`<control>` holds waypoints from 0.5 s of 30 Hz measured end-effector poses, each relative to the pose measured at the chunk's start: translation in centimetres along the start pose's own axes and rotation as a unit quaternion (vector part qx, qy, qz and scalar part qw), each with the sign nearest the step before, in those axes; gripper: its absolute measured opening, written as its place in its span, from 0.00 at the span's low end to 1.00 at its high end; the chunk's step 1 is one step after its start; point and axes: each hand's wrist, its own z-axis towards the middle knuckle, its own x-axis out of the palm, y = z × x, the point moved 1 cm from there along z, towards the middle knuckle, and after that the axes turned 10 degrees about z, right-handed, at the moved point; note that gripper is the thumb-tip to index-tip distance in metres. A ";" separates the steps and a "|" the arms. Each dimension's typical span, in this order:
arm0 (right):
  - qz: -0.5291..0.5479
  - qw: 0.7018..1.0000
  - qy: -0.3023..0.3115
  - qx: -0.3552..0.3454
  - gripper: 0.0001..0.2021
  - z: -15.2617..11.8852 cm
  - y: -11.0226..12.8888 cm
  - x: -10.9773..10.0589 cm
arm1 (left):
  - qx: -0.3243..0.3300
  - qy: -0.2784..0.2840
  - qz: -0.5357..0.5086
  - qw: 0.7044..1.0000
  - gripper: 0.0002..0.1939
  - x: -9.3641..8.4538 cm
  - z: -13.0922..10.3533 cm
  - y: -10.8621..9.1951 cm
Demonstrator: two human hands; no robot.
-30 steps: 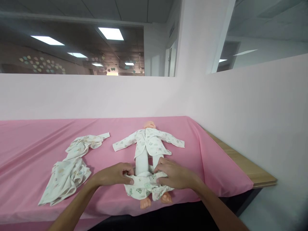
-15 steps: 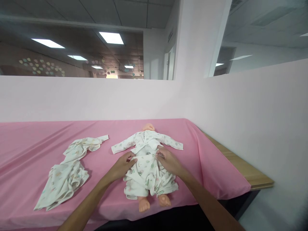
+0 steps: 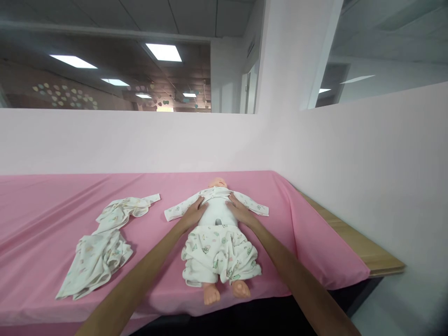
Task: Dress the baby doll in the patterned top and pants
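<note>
A baby doll (image 3: 217,182) lies on its back on the pink cloth, feet toward me, in a patterned white top (image 3: 175,211) and matching trousers (image 3: 221,254). The top is pushed up at the chest, baring the pale torso (image 3: 217,211), where a small dark spot shows above the waistband. My left hand (image 3: 195,213) rests against the left side of the torso, fingers apart, by the hem of the top. On the right side my right hand (image 3: 240,210) lies likewise, fingers spread at the hem. The doll's feet stick out of the trouser legs.
Crumpled white patterned clothes (image 3: 100,254) lie on the left of the pink cloth (image 3: 157,294). A bare wooden edge (image 3: 353,238) shows at the right, beside the wall. White walls with windows rise behind.
Both hands have moved from the trouser waistband up to the doll's chest and let the waistband go. The top's hem is now higher, and more of the torso shows.
</note>
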 end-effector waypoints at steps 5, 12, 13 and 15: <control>-0.019 0.998 -0.051 -0.010 0.22 -1.2 -1.0 -0.4 | 0.052 -0.013 0.081 0.995 0.26 -0.8 -0.5 2.5; 0.003 1.000 -0.003 0.019 0.14 -7.3 2.2 -2.7 | 0.031 0.034 0.035 0.998 0.17 -5.3 -6.1 1.4; 0.030 0.997 0.048 0.050 0.14 -8.2 2.7 -2.9 | 0.037 0.091 0.008 0.995 0.17 -5.7 -7.0 0.9; 0.068 0.984 0.130 0.099 0.13 -9.6 3.6 -3.2 | 0.037 0.205 -0.041 0.977 0.18 -6.1 -8.5 0.0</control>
